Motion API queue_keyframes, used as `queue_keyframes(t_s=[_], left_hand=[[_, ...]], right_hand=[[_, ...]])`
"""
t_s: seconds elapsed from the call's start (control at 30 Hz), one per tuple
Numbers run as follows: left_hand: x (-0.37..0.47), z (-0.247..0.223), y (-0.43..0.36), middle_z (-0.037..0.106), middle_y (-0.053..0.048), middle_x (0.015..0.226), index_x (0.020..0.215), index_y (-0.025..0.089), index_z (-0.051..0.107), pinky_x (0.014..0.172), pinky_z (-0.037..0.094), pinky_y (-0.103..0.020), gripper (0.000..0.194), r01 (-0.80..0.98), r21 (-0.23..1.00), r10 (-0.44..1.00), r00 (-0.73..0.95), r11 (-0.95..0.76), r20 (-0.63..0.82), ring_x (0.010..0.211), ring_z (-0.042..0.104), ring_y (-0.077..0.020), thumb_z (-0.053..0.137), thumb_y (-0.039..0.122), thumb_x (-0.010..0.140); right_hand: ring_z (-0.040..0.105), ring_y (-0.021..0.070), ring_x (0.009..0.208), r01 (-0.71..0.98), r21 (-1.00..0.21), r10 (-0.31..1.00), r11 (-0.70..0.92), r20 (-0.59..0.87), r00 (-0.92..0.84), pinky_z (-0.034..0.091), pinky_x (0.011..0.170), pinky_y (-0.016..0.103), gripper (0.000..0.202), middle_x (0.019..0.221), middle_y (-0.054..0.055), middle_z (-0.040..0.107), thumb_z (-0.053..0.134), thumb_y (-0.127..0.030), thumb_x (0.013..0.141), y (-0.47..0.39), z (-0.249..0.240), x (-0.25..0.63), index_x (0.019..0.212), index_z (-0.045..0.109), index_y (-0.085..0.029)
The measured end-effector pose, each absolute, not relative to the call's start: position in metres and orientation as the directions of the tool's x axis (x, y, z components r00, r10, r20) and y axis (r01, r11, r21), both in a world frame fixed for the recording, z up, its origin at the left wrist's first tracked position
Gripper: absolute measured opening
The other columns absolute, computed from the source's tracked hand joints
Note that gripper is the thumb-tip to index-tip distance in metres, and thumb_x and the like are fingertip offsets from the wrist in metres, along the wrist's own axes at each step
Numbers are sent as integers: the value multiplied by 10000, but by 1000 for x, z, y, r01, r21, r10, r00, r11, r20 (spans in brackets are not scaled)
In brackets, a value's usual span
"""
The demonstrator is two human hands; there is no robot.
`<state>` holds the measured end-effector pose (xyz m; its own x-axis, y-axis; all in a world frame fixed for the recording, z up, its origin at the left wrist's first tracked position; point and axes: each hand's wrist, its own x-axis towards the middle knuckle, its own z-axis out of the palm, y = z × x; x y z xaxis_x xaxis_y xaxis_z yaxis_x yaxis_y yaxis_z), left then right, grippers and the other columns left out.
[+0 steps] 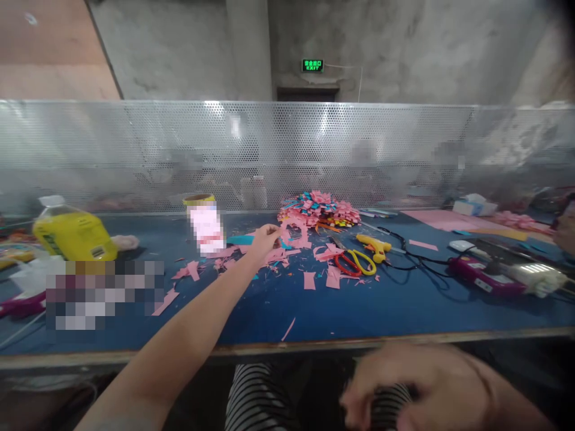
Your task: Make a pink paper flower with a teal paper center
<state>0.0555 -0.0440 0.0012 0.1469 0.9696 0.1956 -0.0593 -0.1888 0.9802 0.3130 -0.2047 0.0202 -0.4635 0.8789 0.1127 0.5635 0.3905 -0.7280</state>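
Reaching left of scissors (351,257) with left hand (266,236), grip narrow at pink paper scraps (298,226), probably for precision, with right hand (399,383) nearer than scissors, grip indeterminable.

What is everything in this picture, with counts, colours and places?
exit sign: one, green, upper wall
perforated screen: one, silver, behind table
table: one, blue, centre
jug: one, yellow contents, left
tub: one, yellow-rimmed, left of centre
cut-paper heap: one, pink-blue, back centre
paper scraps: many, mostly pink, centre
scissors: one pair, red-yellow, right of centre
glue gun: one, yellow, beside scissors
cables: several, black, right
tissue box: one, pale, back right
paper sheet: one, pink, back right
devices: two, magenta, far left and right
pixelated item: one, unclear, left
trousers: one pair, striped, bottom
left hand: one, bare, among scraps
right hand: one, blurred, lower right
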Motion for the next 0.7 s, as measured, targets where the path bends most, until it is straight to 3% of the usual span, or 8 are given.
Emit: queue_keyframes(t_s=[0.17, 0.23, 0.3, 0.4, 0.7], left_hand=[[58, -4, -43, 480, 39, 487, 614, 165, 508, 446, 366, -218, 97, -28, 968, 953, 169, -250, 251, 414, 427, -64, 599, 187, 639], [58, -7, -40, 463, 47, 464, 598, 165, 508, 427, 329, -208, 104, -13, 957, 943, 169, -289, 287, 404, 404, -61, 605, 192, 624], [58, -9, -38, 456, 50, 457, 595, 161, 517, 415, 298, -201, 98, 9, 945, 932, 168, -328, 322, 400, 387, -56, 609, 192, 613], [59, -11, -39, 449, 51, 457, 594, 159, 524, 409, 288, -194, 92, 36, 940, 929, 167, -340, 329, 402, 376, -51, 609, 190, 608], [65, -8, -47, 517, 28, 579, 642, 160, 521, 506, 401, -207, 95, 15, 959, 937, 217, -284, 274, 516, 485, -71, 606, 201, 633]], right_hand=[[528, 156, 882, 462, -754, 880, 468, 351, -319, 436, 761, 312, 254, 894, 21, 584, 543, -349, 723, -128, 14, 247, 959, 581, -264], [514, 162, 856, 300, -803, 818, 515, 565, 108, 434, 746, 307, 276, 870, 35, 561, 593, -353, 667, -95, 7, 231, 908, 566, -221], [512, 139, 751, 96, -870, 833, 484, 492, 253, 446, 663, 283, 311, 835, 21, 539, 606, -387, 632, -74, -6, 224, 878, 540, -209], [497, 113, 636, -53, -936, 932, 349, 341, 123, 438, 586, 253, 310, 698, -8, 521, 647, -405, 582, -69, -25, 229, 780, 537, -193], [428, 67, 519, -80, -966, 967, 247, 241, 79, 403, 514, 217, 264, 575, -57, 438, 672, -349, 533, -78, -21, 230, 633, 496, -179]])
